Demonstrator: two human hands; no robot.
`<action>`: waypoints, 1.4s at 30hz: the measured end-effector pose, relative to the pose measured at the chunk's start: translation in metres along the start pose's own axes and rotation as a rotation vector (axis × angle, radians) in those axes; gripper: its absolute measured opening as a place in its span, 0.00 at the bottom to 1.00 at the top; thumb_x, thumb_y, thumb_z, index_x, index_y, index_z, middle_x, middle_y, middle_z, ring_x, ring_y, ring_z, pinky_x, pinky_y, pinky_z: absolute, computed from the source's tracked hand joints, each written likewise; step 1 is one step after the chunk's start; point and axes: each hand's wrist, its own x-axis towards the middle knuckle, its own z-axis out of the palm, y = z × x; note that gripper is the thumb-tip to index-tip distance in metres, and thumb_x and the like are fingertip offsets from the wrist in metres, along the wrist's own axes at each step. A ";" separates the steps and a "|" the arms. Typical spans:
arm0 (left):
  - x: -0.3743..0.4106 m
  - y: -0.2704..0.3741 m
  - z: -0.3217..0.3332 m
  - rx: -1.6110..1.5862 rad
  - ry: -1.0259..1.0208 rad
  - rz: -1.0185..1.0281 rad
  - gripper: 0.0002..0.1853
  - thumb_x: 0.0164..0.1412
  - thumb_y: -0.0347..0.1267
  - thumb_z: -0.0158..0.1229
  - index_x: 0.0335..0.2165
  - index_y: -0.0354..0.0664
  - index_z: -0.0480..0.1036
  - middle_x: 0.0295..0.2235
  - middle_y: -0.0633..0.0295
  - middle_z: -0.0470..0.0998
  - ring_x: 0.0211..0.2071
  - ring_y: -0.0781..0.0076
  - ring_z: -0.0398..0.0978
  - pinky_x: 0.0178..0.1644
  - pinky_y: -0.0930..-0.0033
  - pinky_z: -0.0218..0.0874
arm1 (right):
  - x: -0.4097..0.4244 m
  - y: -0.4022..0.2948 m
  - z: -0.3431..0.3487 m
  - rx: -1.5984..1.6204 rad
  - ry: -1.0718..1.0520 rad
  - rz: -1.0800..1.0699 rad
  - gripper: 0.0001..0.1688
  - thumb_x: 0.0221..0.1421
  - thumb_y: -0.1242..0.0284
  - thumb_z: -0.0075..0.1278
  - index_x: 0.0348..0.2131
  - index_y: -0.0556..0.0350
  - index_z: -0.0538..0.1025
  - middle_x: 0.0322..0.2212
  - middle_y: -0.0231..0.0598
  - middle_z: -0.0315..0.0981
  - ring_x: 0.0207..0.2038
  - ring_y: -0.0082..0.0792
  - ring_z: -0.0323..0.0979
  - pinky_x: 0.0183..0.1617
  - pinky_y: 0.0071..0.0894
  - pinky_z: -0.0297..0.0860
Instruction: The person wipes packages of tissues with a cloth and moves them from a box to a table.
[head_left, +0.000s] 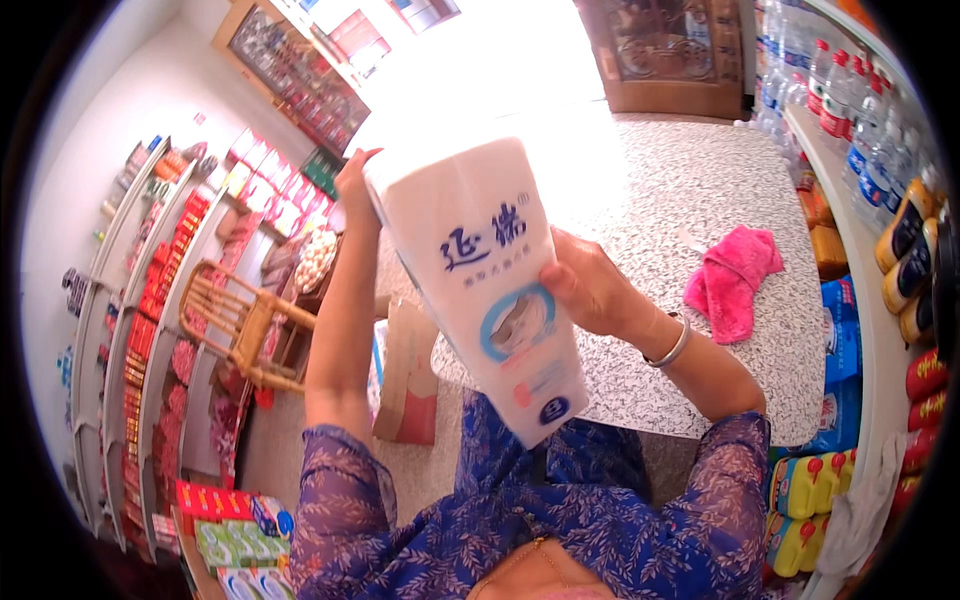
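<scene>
A long white plastic-wrapped paper pack (487, 300), probably tissue, is held up in front of my chest, tilted with its far end to the left. It bears dark blue writing and a round light-blue picture. My left hand (357, 184) grips its far left edge, with most of the fingers hidden behind the pack. My right hand (596, 283) clasps the right side near the middle, the thumb lying on the front face. Under and beyond the pack is a speckled white-and-black table (675, 180). On that table, right of my right hand, lies a crumpled bright pink cloth (735, 281).
Shelves on the right carry plastic bottles (862, 142) and yellow jugs (802, 484). Shelves of red packets (142, 337) line the left wall. A bamboo chair (251, 326), a basket of eggs (316, 259) and an opened cardboard box (406, 375) stand left of the table.
</scene>
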 end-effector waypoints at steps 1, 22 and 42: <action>0.000 0.002 0.010 -0.049 -0.064 0.028 0.21 0.61 0.38 0.47 0.32 0.26 0.76 0.27 0.52 0.78 0.27 0.67 0.76 0.34 0.70 0.66 | -0.003 0.000 0.006 -0.026 -0.004 -0.046 0.35 0.63 0.47 0.32 0.39 0.66 0.68 0.29 0.56 0.69 0.32 0.49 0.74 0.35 0.41 0.71; -0.053 0.063 0.163 0.328 -0.537 0.280 0.29 0.61 0.46 0.49 0.45 0.27 0.67 0.42 0.44 0.71 0.46 0.59 0.67 0.49 0.59 0.59 | 0.005 -0.021 -0.019 -0.323 0.110 -0.021 0.30 0.43 0.69 0.61 0.42 0.64 0.64 0.36 0.45 0.66 0.40 0.37 0.70 0.43 0.35 0.69; -0.088 0.129 0.163 0.476 -0.841 0.248 0.31 0.54 0.44 0.62 0.50 0.33 0.68 0.41 0.50 0.76 0.39 0.64 0.76 0.41 0.67 0.69 | 0.012 0.012 -0.055 -0.158 0.305 0.209 0.19 0.60 0.66 0.48 0.45 0.63 0.69 0.35 0.40 0.71 0.38 0.29 0.73 0.41 0.29 0.69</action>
